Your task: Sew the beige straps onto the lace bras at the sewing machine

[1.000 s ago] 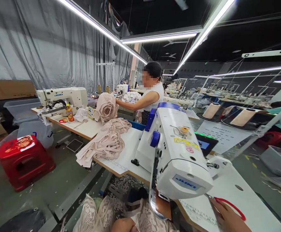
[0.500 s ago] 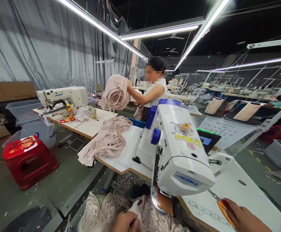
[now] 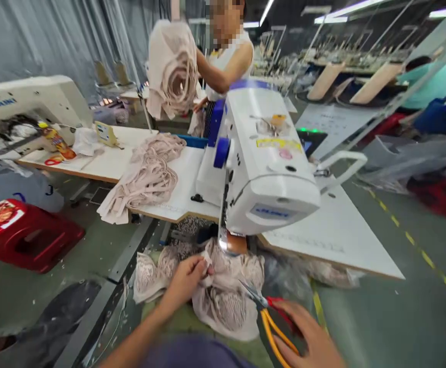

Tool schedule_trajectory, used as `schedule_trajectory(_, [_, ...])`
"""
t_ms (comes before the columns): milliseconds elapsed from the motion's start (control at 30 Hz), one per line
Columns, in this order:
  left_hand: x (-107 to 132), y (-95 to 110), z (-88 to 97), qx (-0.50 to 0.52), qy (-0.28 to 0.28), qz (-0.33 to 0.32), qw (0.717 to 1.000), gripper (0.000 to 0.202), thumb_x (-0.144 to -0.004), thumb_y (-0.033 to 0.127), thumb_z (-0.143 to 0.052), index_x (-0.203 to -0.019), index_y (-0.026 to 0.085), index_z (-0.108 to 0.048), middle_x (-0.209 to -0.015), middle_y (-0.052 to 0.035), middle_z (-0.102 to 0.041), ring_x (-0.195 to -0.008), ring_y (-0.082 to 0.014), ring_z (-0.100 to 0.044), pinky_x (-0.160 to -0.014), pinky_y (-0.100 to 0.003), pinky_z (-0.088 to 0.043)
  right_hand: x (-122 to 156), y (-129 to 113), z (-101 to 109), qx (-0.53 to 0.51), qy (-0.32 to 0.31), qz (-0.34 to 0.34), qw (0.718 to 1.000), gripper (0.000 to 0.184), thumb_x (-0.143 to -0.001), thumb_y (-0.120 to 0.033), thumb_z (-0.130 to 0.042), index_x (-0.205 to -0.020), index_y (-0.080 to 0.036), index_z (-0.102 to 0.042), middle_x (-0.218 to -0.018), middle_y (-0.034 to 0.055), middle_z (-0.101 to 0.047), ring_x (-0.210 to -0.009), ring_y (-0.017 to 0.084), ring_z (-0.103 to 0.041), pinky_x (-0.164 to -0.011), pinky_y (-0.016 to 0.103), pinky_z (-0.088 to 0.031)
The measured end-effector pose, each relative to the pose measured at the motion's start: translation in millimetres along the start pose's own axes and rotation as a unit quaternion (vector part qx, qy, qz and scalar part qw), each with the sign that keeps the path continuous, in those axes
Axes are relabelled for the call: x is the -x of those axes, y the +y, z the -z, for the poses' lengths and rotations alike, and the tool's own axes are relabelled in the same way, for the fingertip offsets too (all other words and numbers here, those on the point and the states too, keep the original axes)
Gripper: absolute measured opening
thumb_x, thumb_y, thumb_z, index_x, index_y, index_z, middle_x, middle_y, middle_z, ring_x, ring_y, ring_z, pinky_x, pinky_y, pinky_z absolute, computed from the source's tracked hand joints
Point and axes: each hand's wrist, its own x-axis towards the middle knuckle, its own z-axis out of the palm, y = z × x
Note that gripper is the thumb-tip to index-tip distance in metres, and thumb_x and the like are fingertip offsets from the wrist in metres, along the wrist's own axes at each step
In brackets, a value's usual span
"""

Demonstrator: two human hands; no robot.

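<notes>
My left hand pinches the edge of a beige lace bra that lies over my lap below the sewing machine head. Another lace cup of the same beige fabric spreads to the left of that hand. In my right hand is a pair of scissors with orange and red handles. Their blades point up and left, close to the right side of the bra; whether they touch the fabric I cannot tell.
A white JUKI sewing machine stands on the white table before me. Beige straps and fabric are heaped left of it. Behind, a person holds up a beige bundle. A red stool stands at left.
The view has tipped downward. My right hand has brought the scissors from over the tabletop down beside the bra. My left hand still grips the fabric, now more fully in view.
</notes>
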Motion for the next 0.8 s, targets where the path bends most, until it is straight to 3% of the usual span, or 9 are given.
schedule_trajectory(100, [-2, 4, -1.2, 0.009, -0.022, 0.029, 0.999, 0.041, -0.089, 0.054, -0.054, -0.085, 0.015, -0.067, -0.072, 0.0007, -0.058, -0.062, -0.0110, -0.043, -0.058, -0.022, -0.033, -8, -28, -17, 0.009, 0.023, 0.035, 0.999, 0.037, -0.086, -0.033, -0.062, -0.121, -0.023, -0.059, -0.117, 0.0109, -0.067, -0.102, 0.025, -0.068, -0.080, 0.037, -0.061])
schedule_trajectory(233, [1, 12, -5.7, 0.014, -0.034, 0.046, 0.998, 0.036, -0.091, 0.049, -0.054, -0.088, 0.016, -0.066, -0.079, -0.0011, -0.064, -0.065, -0.0105, -0.047, -0.061, -0.021, -0.037, -23, -38, -31, 0.005, 0.053, 0.063, 0.997, 0.039, -0.088, -0.032, -0.064, -0.124, -0.021, -0.055, -0.117, 0.0118, -0.064, -0.106, 0.024, -0.064, -0.085, 0.039, -0.058])
schedule_trajectory(433, [3, 16, -10.6, -0.029, -0.038, 0.010, 0.999, 0.032, -0.093, 0.042, -0.052, -0.090, 0.014, -0.068, -0.080, -0.0031, -0.067, -0.070, -0.0132, -0.054, -0.065, -0.022, -0.042, -48, -52, -35, -0.030, 0.037, 0.081, 0.996, 0.038, -0.089, -0.031, -0.064, -0.125, -0.023, -0.053, -0.119, 0.0106, -0.064, -0.108, 0.024, -0.063, -0.084, 0.039, -0.057])
schedule_trajectory(633, [-2, 11, -11.9, -0.087, -0.042, -0.002, 0.995, 0.025, -0.091, 0.034, -0.046, -0.082, 0.016, -0.060, -0.076, -0.0013, -0.062, -0.062, -0.0110, -0.046, -0.054, -0.021, -0.035, -59, -43, -35, -0.101, -0.017, 0.075, 0.992, 0.036, -0.090, -0.028, -0.064, -0.125, -0.024, -0.055, -0.121, 0.0093, -0.065, -0.105, 0.022, -0.064, -0.087, 0.036, -0.055])
schedule_trajectory(800, [-7, 12, -10.1, -0.039, -0.047, 0.014, 0.998, 0.027, -0.092, 0.041, -0.048, -0.080, 0.017, -0.055, -0.066, 0.0039, -0.046, -0.055, -0.0087, -0.038, -0.050, -0.020, -0.030, -50, -32, -37, -0.152, -0.018, 0.029, 0.988, 0.032, -0.089, -0.026, -0.062, -0.121, -0.026, -0.059, -0.109, 0.0071, -0.069, -0.094, 0.021, -0.067, -0.080, 0.033, -0.056])
